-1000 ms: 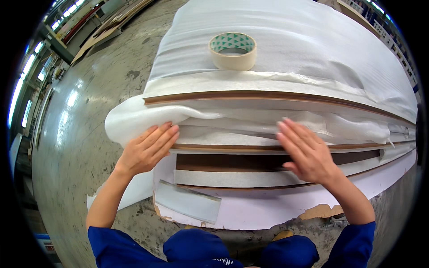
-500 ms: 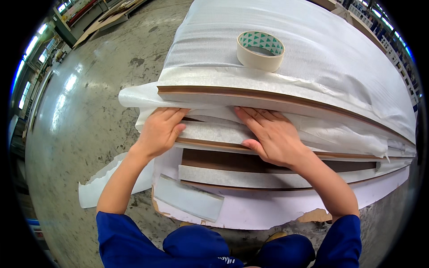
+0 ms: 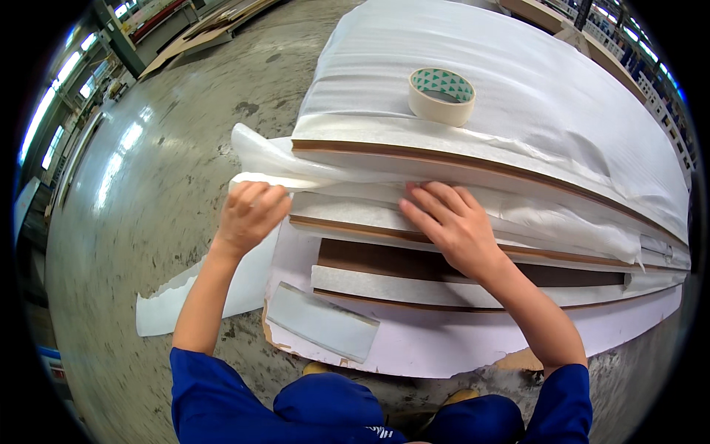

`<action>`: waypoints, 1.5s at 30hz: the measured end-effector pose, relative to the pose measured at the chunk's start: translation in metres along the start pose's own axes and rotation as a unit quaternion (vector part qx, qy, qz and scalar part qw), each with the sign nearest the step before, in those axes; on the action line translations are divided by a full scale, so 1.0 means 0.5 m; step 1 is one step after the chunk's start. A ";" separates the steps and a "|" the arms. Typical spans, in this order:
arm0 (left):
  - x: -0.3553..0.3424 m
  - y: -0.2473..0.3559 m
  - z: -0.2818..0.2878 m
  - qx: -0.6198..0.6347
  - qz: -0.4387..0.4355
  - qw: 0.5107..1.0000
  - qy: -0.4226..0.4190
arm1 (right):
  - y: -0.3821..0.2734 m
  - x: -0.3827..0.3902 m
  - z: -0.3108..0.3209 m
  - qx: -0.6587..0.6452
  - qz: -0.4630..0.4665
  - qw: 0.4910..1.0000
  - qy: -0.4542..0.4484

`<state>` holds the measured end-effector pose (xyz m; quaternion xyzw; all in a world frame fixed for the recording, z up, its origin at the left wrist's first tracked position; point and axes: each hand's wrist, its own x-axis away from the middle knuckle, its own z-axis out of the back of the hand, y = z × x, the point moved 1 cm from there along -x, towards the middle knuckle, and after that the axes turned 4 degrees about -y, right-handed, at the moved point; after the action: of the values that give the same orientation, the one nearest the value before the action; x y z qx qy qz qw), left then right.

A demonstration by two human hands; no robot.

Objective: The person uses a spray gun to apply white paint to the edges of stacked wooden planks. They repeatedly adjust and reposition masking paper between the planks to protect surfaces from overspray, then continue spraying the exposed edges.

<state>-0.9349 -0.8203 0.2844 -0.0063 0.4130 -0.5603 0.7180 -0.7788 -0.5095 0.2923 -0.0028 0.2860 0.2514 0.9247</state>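
- Work in hand: wrapping a stack of brown boards in white foam sheet, on the floor.
- Done, as I judge: top of stack is covered w/ foam sheet; foam layers sit between the boards; tape roll rests upright on top, untouched.
- Left, as I judge: near edge is not closed – brown board edges show bare in several bands; loose foam flap sticks out at the stack's left corner; no tape seen on the seam.
- Left hand: fingers curled shut on the flap's end, at the left corner of the stack.
- Right hand: flat, fingers spread, pressing foam down on the stack's near edge; grips nothing.
- Hands are apart, w/ the flap stretched between them.
- Spare bits: a foam strip lies on the bottom sheet near the knees; another white scrap lies on the floor by the left forearm.
- Vs 0.5 s ago: left hand lay open on the edge, now it's closed on the flap and further left, off the corner.
- Right hand has slid right along the edge; gap betw. hands is wider.
- Flap is pulled out tauter; roll hasn't moved on the stack.
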 end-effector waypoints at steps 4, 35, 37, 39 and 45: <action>-0.011 0.020 -0.013 -0.008 0.006 1.000 -0.015 | -0.023 -0.040 -0.028 0.037 -0.034 0.999 0.007; -0.033 -0.010 -0.076 -0.119 0.016 0.992 0.037 | -0.055 -0.120 -0.082 0.030 0.060 0.998 0.017; -0.025 -0.009 -0.076 -0.105 0.007 0.994 0.030 | -0.066 -0.142 -0.072 0.063 0.081 0.991 -0.085; -0.005 -0.005 -0.067 -0.089 0.000 0.996 0.026 | -0.084 -0.148 -0.083 0.114 0.053 0.988 -0.090; 0.005 0.017 -0.030 -0.087 -0.017 0.996 -0.018 | -0.119 -0.146 -0.099 0.067 -0.090 0.991 -0.078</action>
<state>-0.9370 -0.8126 0.2690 -0.0860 0.4475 -0.5341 0.7121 -0.8288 -0.6028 0.2810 0.0532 0.2283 0.1469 0.9610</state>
